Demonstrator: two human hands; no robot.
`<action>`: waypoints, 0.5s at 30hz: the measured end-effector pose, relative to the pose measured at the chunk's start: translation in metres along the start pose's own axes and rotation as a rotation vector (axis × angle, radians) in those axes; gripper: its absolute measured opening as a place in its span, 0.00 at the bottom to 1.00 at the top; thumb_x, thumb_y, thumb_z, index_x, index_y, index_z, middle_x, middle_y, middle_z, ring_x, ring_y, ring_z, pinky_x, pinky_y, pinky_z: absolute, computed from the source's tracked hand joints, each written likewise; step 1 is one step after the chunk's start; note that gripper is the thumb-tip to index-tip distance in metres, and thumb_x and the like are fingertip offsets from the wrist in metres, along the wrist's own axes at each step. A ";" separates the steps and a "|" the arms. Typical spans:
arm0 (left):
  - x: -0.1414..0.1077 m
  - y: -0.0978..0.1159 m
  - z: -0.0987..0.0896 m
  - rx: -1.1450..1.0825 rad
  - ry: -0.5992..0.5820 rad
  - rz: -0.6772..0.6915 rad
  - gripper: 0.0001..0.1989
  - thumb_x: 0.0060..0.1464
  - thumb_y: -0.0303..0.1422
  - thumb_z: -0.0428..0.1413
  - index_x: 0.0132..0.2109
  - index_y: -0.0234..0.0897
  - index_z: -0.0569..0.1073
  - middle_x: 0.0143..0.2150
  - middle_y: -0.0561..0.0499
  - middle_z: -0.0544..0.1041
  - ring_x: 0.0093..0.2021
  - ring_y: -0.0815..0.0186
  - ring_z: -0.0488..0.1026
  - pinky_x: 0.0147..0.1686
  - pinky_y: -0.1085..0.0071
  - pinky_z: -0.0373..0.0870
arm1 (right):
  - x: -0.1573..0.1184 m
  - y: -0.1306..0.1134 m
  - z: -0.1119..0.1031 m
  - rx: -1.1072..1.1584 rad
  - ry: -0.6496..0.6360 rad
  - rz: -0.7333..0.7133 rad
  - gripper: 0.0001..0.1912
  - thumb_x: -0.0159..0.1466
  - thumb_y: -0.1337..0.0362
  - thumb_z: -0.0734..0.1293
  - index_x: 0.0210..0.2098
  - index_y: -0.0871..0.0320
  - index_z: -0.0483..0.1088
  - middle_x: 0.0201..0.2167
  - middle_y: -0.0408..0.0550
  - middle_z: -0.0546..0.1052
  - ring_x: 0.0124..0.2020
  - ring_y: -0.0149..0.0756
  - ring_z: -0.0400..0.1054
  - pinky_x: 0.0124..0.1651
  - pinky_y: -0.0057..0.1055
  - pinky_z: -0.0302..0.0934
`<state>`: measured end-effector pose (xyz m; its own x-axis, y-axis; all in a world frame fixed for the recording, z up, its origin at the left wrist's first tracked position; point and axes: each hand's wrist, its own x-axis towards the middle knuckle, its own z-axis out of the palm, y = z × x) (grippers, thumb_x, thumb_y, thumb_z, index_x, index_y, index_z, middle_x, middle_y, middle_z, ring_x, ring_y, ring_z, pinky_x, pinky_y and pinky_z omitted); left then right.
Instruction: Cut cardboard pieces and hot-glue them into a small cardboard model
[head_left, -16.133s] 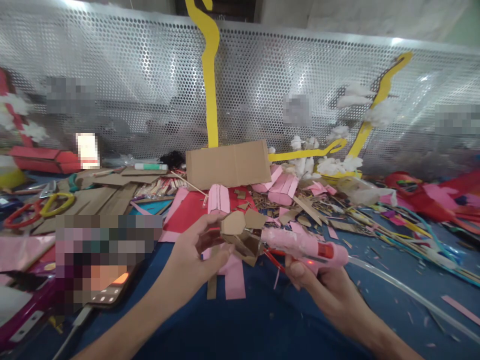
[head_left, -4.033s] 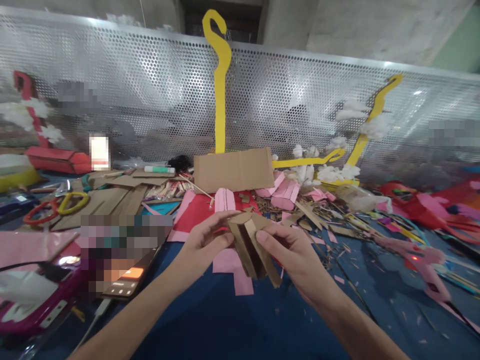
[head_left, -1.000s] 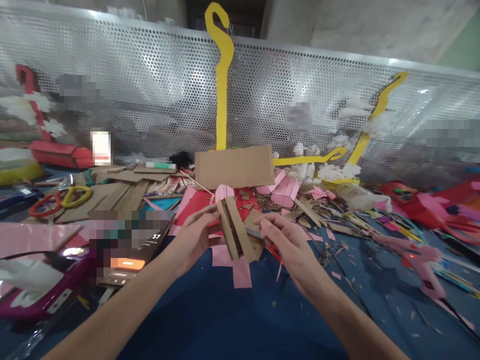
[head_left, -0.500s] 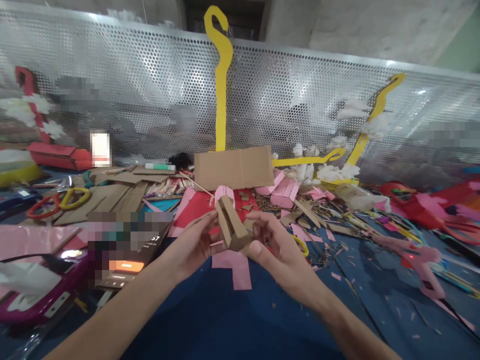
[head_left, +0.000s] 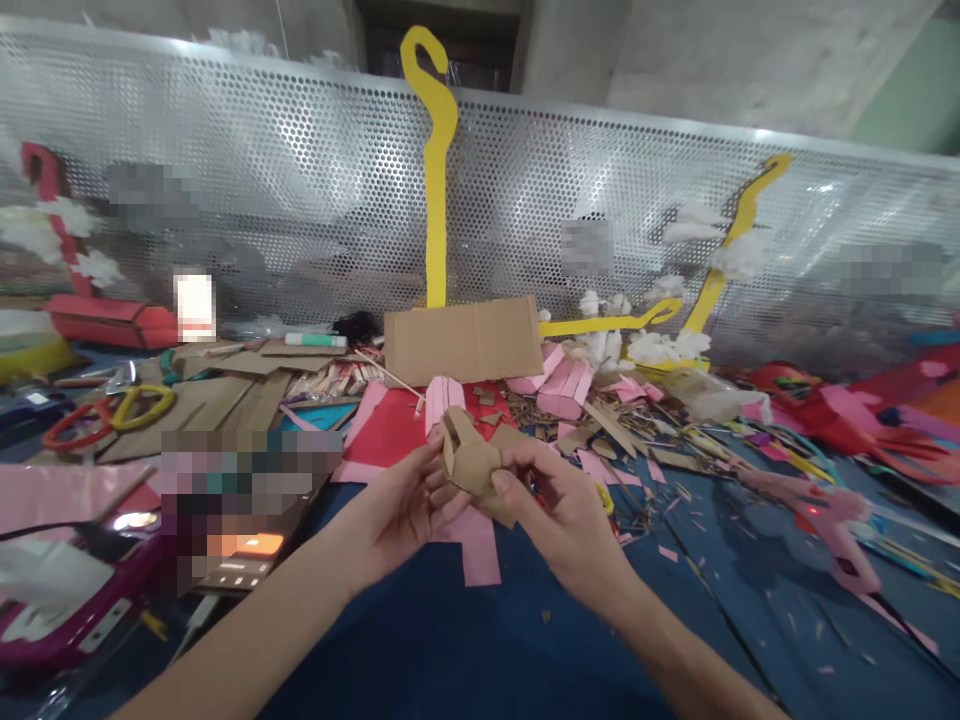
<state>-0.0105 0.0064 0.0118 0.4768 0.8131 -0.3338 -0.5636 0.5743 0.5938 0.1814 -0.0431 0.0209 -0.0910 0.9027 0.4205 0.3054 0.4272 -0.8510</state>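
Between my hands is a small folded cardboard box (head_left: 474, 462), its many-sided end turned up toward me and a slot along its top. My left hand (head_left: 405, 505) closes round its left side, some fingertips hidden behind it. My right hand (head_left: 551, 505) pinches the right side between thumb and fingers, where a cardboard flap (head_left: 506, 508) hangs down. Below lies a cut pink paper piece (head_left: 480, 560), partly covered by the hands. Just behind stands a pink folded paper box (head_left: 444, 398), on red paper (head_left: 384, 428).
A large cardboard box (head_left: 463, 342) with an upright yellow hook (head_left: 435, 200) stands behind. A pink glue gun (head_left: 817, 515) with its cord lies right. Scissors (head_left: 142, 408), a phone (head_left: 262, 545) and a purple power strip (head_left: 112, 625) are left. Scraps litter the blue surface (head_left: 420, 650).
The cardboard box has been tilted so its many-sided end now faces me; before, its long slotted side showed more. Both hands stay on it. The view has shifted slightly.
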 end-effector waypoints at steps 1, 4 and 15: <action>0.000 -0.002 0.000 0.001 -0.006 -0.013 0.11 0.70 0.33 0.55 0.46 0.29 0.78 0.38 0.46 0.83 0.31 0.69 0.82 0.38 0.72 0.84 | 0.000 0.000 0.000 0.026 0.006 0.008 0.09 0.71 0.58 0.66 0.39 0.56 0.72 0.33 0.44 0.73 0.32 0.35 0.64 0.36 0.32 0.61; -0.002 -0.008 -0.001 0.009 -0.054 -0.051 0.15 0.69 0.37 0.56 0.48 0.28 0.79 0.40 0.43 0.84 0.37 0.64 0.84 0.41 0.69 0.84 | -0.001 0.000 0.001 0.070 0.010 0.015 0.08 0.71 0.59 0.66 0.37 0.56 0.70 0.31 0.42 0.71 0.30 0.33 0.63 0.34 0.31 0.61; -0.007 -0.004 -0.002 0.107 -0.161 0.027 0.13 0.69 0.37 0.58 0.50 0.32 0.82 0.44 0.44 0.86 0.37 0.67 0.83 0.44 0.70 0.81 | -0.004 -0.002 -0.008 -0.323 0.187 -0.446 0.21 0.66 0.72 0.69 0.56 0.50 0.69 0.44 0.47 0.76 0.43 0.39 0.71 0.47 0.38 0.68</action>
<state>-0.0128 -0.0009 0.0106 0.5687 0.7978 -0.2003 -0.5071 0.5318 0.6783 0.1885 -0.0479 0.0238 -0.1170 0.6019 0.7899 0.5520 0.7006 -0.4521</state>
